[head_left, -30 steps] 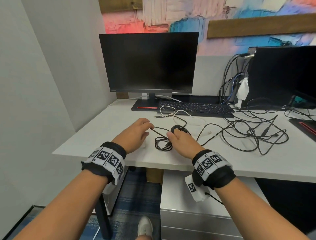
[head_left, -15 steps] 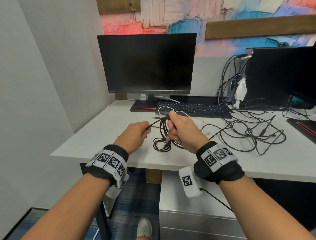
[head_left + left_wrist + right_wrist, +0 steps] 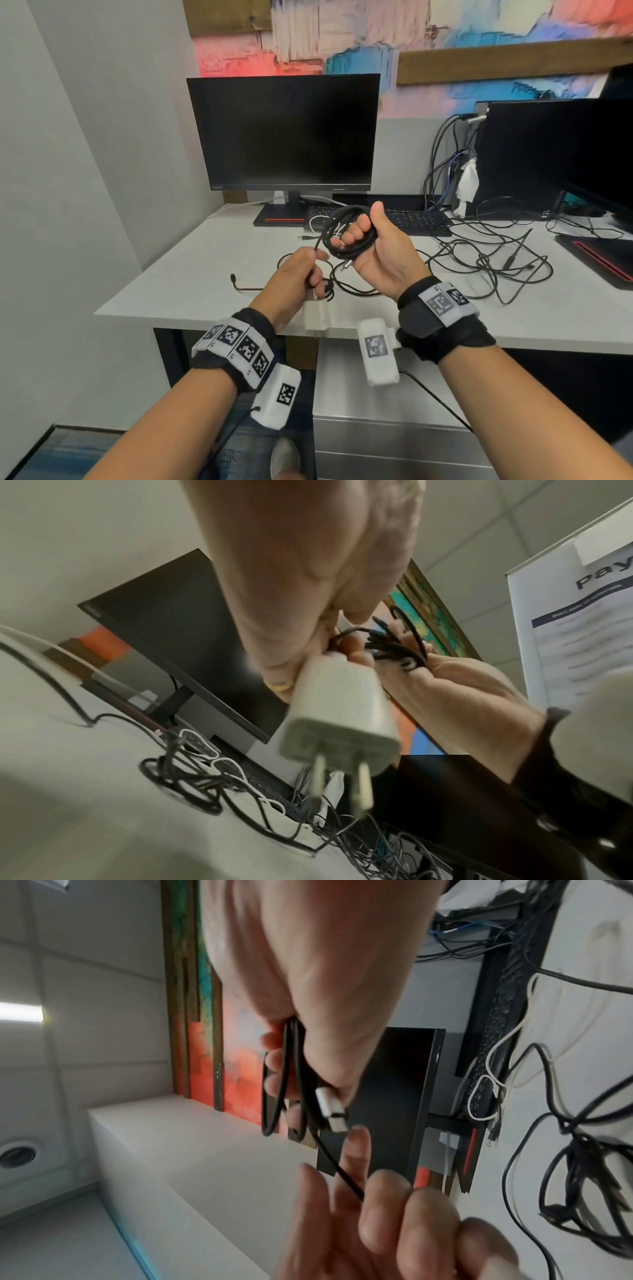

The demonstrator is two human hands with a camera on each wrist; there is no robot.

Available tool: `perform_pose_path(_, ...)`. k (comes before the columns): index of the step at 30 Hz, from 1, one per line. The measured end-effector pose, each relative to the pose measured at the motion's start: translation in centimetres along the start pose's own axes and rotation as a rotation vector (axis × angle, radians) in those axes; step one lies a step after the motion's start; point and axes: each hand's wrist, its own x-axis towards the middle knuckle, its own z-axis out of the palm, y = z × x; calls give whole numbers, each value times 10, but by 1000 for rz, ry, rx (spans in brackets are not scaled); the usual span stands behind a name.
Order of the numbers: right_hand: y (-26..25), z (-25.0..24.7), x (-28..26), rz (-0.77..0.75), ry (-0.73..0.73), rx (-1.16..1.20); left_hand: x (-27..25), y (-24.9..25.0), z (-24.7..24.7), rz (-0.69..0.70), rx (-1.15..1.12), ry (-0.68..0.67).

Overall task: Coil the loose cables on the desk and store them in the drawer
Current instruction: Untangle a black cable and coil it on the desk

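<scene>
My right hand (image 3: 380,250), palm turned toward me, grips a coil of black cable (image 3: 349,236) lifted above the white desk (image 3: 191,284). The coil's silver USB plug (image 3: 330,1107) sticks out below the palm in the right wrist view. Just to the left and lower, my left hand (image 3: 298,274) pinches the strand trailing from the coil. It also holds a white wall charger (image 3: 339,712) that hangs under its fingers, prongs down. Under the desk stands a grey drawer cabinet (image 3: 376,442), its drawers closed.
A tangle of loose black cables (image 3: 496,263) covers the desk to the right. A white cable (image 3: 317,222) lies by the keyboard (image 3: 414,219). A monitor (image 3: 284,133) stands behind, a dark computer case (image 3: 534,154) at the right. Another thin black cable end (image 3: 239,284) lies left.
My right hand has risen off the desk with the gathered coil and turned palm up. The left hand has dropped lower along the strand, and the white charger now hangs from it.
</scene>
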Motion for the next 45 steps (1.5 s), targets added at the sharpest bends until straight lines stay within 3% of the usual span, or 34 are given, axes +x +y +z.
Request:
perform_pose_path(4, -4, -10, -3, -14, 57, -16, 1, 6, 12, -1, 92, -73)
perform_pose_path(11, -8, -26, -16, 113, 15, 47, 3, 11, 19, 12, 121, -9)
perform_pose_path(16, -14, -22, -23, 114, -36, 107, 0, 10, 28, -78, 38, -137)
perform_pose_path(21, -23, -37, -28, 113, 16, -106, 4, 6, 39, -25, 114, -105)
perform_pose_path(27, -35, -57, -36, 131, 97, -551, 14, 4, 51, -20, 158, -39)
perform_pose_path(33, -39, -72, -43, 204, 57, -673, 19, 7, 52, -48, 396, -86)
perform_pose_path(39, -44, -82, -43, 318, 23, -583, 19, 9, 41, 5, 471, -114)
perform_pose_path(43, -40, -89, -40, 240, 126, -754, 18, 10, 39, -10, 381, -121)
perform_pose_path(45, -38, -92, -38, 227, 197, -740, 17, 10, 42, 12, 462, -85)
